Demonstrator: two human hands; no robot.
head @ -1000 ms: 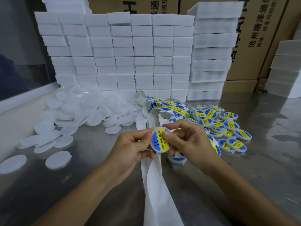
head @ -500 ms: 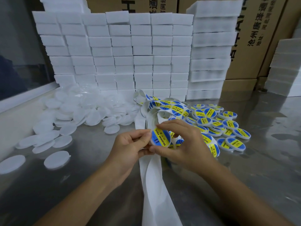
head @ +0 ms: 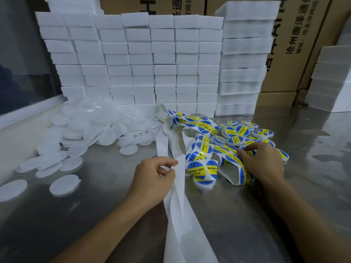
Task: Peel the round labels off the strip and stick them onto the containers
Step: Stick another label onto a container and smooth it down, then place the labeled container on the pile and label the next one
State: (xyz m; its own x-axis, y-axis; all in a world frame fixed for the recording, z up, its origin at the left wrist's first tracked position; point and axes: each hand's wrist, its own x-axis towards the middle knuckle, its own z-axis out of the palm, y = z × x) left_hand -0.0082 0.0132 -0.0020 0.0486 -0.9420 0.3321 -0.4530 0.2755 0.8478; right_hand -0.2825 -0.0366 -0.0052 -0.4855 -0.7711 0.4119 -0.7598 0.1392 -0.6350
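Note:
A white backing strip [head: 180, 224] runs from the bottom edge up to a tangle carrying round blue-and-yellow labels [head: 196, 168]. My left hand [head: 155, 179] pinches the bare strip near its left edge. My right hand [head: 262, 162] reaches over the heap of labelled containers [head: 237, 132]; its thumb and fingers curl round one labelled container [head: 247, 152] at the heap's near side. Another labelled container [head: 203, 185] lies under the strip between my hands. Plain white containers [head: 106, 130] are heaped at the left.
Several loose white containers [head: 63, 185] are scattered across the steel table [head: 296, 196] at the left. Stacks of white foam blocks [head: 142, 63] form a wall at the back, with cardboard boxes [head: 296, 44] behind and to the right. A window ledge [head: 28, 111] borders the left side.
Both hands held one labelled container in front of me. Now my right hand has carried it right, down to the labelled heap, and my left hand has let go and pinches the strip.

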